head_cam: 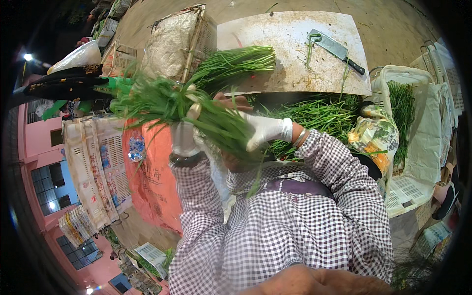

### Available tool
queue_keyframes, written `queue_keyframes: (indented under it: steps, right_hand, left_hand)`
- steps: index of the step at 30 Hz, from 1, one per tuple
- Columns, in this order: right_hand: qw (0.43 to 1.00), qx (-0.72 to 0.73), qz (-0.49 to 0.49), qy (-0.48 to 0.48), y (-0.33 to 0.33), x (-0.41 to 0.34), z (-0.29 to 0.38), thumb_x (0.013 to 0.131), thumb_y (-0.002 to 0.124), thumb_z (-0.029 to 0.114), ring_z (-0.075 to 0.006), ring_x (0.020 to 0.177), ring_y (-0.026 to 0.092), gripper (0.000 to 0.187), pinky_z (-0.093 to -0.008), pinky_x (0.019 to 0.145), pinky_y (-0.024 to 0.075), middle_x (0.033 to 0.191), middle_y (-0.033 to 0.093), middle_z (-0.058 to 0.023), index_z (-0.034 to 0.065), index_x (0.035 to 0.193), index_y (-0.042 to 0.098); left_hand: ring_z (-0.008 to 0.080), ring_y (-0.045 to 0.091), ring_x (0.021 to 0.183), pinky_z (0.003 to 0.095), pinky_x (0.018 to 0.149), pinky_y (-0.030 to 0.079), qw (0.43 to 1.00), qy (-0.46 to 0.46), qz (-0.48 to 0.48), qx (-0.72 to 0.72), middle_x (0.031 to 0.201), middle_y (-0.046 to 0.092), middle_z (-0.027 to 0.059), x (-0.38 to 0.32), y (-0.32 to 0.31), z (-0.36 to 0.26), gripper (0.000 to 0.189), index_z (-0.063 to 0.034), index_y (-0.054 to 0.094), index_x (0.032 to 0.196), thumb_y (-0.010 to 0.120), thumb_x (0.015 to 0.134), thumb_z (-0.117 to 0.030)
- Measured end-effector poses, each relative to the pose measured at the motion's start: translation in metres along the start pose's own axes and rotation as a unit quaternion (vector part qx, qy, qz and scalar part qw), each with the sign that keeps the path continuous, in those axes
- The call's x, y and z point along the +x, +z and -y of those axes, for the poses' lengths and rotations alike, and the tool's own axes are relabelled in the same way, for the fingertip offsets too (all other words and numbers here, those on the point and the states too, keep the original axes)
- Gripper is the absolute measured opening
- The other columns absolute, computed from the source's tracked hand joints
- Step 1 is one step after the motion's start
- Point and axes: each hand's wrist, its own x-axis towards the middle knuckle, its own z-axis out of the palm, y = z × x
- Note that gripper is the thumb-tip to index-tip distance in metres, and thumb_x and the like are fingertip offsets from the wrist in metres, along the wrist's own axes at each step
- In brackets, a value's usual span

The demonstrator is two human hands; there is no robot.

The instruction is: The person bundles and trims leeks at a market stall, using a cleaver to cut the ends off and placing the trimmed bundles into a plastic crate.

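Observation:
A bunch of long green chives [217, 121], blurred by motion, is held in front of my chest. My left hand [186, 134], in a white glove, grips it near its middle, with leaves spilling out to the left. Wrapped around its right part is my right hand [263, 129], also white-gloved, with bare fingertips showing above the bunch. Beyond my hands, another chive bunch [239, 62] lies on a stained white board [295, 79], its pale stem ends pointing right. A cleaver [330, 46] with a black handle rests farther right on the board, a stalk scrap on its blade.
Loose chives [317, 116] are piled below the board's near edge. At right stands a white plastic crate [409, 191] with more chives [402, 114], a plastic bag [374, 136] beside it. Left are an orange sack [153, 184], white crates [99, 166] and a covered crate [171, 40].

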Motion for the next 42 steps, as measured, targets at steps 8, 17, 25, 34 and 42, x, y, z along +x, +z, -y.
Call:
queue_keyframes:
  steps: [8,17,25,34,42]
  right_hand:
    - [0.986,0.083,-0.136,0.057,-0.013,-0.015,0.054,0.078,0.075,0.015,-0.0142,0.098,0.061,0.049,-0.0293,0.088,0.0492,0.106,0.066,-0.006,-0.0027,0.121,0.059]
    - [0.912,0.271,-0.308,-0.02,-0.065,-0.099,0.059,0.085,0.067,0.036,-0.0196,0.091,0.066,0.058,-0.036,0.084,0.0552,0.105,0.066,-0.0105,0.0038,0.131,0.051]
    - [0.778,0.374,-0.505,0.011,-0.094,-0.109,0.02,0.088,0.07,0.018,-0.0207,0.081,0.069,0.023,-0.036,0.073,0.0599,0.095,0.071,-0.0069,0.0065,0.108,0.065]
    - [0.819,0.194,-0.538,0.05,-0.117,-0.136,0.027,0.1,0.051,0.04,-0.0175,0.107,0.061,0.046,-0.0332,0.092,0.0505,0.12,0.064,-0.0071,0.0027,0.127,0.057]
    - [0.842,0.165,-0.494,0.143,-0.056,-0.17,0.001,0.093,0.061,0.019,-0.0149,0.098,0.059,0.031,-0.0286,0.085,0.0489,0.104,0.065,-0.0047,0.0045,0.12,0.056]
  left_hand:
    - [0.0116,0.063,0.081,0.0258,0.071,0.05,0.998,-0.035,0.042,0.035,0.095,0.068,0.0024,0.063,0.13,0.008,0.023,-0.0009,0.067,0.108,0.07,0.088,-0.011]
    - [0.0253,0.037,0.137,0.0489,0.112,0.028,0.997,0.033,0.049,0.043,0.152,0.031,0.0119,0.072,0.117,0.026,0.077,-0.0114,0.023,0.153,0.062,0.094,-0.04]
    - [0.0217,0.052,0.12,0.0325,0.103,0.042,0.943,-0.126,0.287,0.113,0.133,0.051,0.013,0.017,0.149,0.199,0.1,0.0004,0.031,0.145,0.09,0.066,-0.017]
    - [0.0195,0.066,0.086,0.0367,0.076,0.055,0.868,-0.426,0.185,-0.174,0.095,0.068,0.0064,0.017,0.155,0.254,0.03,-0.005,0.063,0.113,0.07,0.085,-0.014]
    - [0.025,0.068,0.09,0.0402,0.075,0.058,0.826,-0.47,0.199,-0.239,0.104,0.068,0.011,0.01,0.153,0.272,0.034,-0.0007,0.059,0.119,0.064,0.09,-0.018]
